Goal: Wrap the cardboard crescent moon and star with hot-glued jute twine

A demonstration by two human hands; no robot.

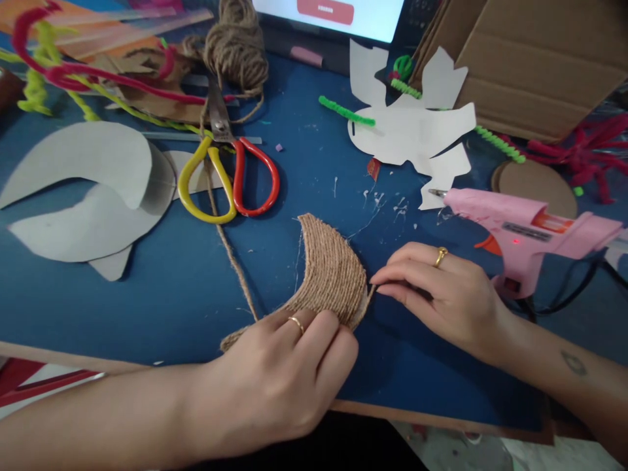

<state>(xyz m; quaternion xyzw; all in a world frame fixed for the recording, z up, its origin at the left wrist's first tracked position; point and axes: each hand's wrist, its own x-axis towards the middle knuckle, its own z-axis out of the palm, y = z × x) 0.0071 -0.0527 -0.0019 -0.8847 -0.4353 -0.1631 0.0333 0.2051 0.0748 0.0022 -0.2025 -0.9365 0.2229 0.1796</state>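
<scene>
On the blue table lies a crescent-shaped piece [332,275] covered in tight rows of brown twine. My left hand [294,366] rests over its lower part with bent fingers, pressing on it; the fingertips are partly hidden. At the right edge of the crescent, my right hand [432,288] pinches a short end of twine [371,296] between thumb and fingers. A longer strand of twine [235,265] runs from under my left hand up past the scissors. To the right, a pink hot glue gun [520,226] shows a red light.
Scissors [228,163] with yellow and red handles lie behind the crescent, near a twine ball [235,49]. Grey crescent cutouts [88,196] are at left, a white paper cutout [397,131] farther back. A cardboard box [530,65] and a screen [324,16] stand at the back.
</scene>
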